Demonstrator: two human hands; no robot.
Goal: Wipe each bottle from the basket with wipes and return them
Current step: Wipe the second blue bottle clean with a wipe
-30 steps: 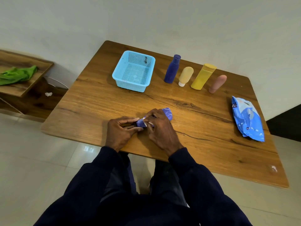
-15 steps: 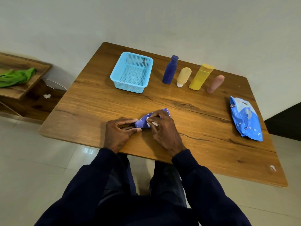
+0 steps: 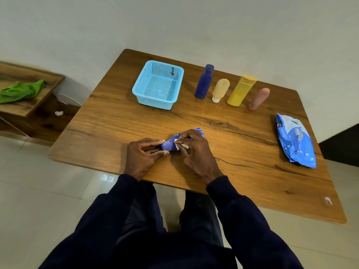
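Pinching tube (image 3: 167,146) end in left hand (image 3: 142,155) fingers (image 3: 153,141); gripping tube, pressing wipe (image 3: 180,146) with right hand (image 3: 196,154). Risking over-squeezing, leaking, wipe slipping.

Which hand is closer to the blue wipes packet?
Right. The right hand, holding a wipe on the purple bottle, sits toward the wipes packet; the left hand grips the bottle's other end, farther away.

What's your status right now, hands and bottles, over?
Left hand grips purple tube by cap end. Right hand presses white wipe on it. Basket holds no bottles. Nothing between hands and basket.
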